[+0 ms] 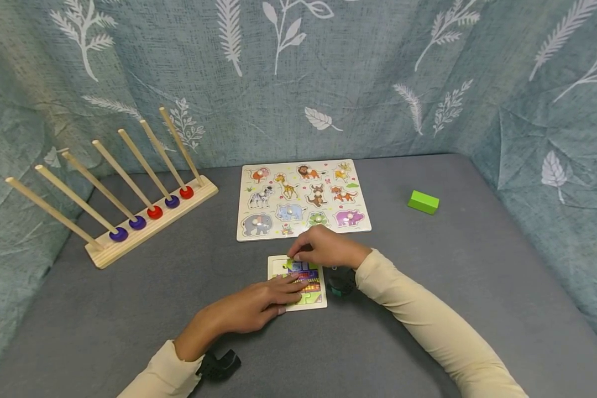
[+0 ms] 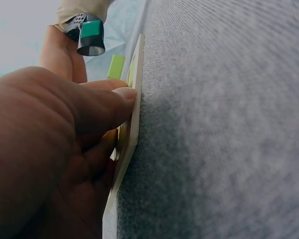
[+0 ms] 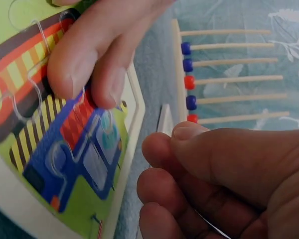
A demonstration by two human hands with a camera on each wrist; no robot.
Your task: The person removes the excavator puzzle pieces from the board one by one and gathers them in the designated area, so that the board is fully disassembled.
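Note:
A small jigsaw puzzle (image 1: pixel 312 299) in a pale frame lies on the grey table, with a blue, red and striped vehicle picture on green. My left hand (image 1: pixel 258 304) rests its extended fingers across the puzzle's left side, covering part of the picture. In the left wrist view the thumb (image 2: pixel 120 102) lies along the frame's edge. My right hand (image 1: pixel 328 247) is over the puzzle's far edge. Its fingers (image 3: pixel 159 191) are curled and the thumb meets the index fingertip, with nothing visible between them. Bare backing (image 3: pixel 133 102) shows near the left fingertips.
Behind the puzzle lies an animal peg board (image 1: pixel 298 193). A wooden rack (image 1: pixel 154 224) with upright dowels and red and blue beads stands at left. To the right sits a green block (image 1: pixel 423 202). A patterned curtain (image 1: pixel 358 83) hangs behind the table.

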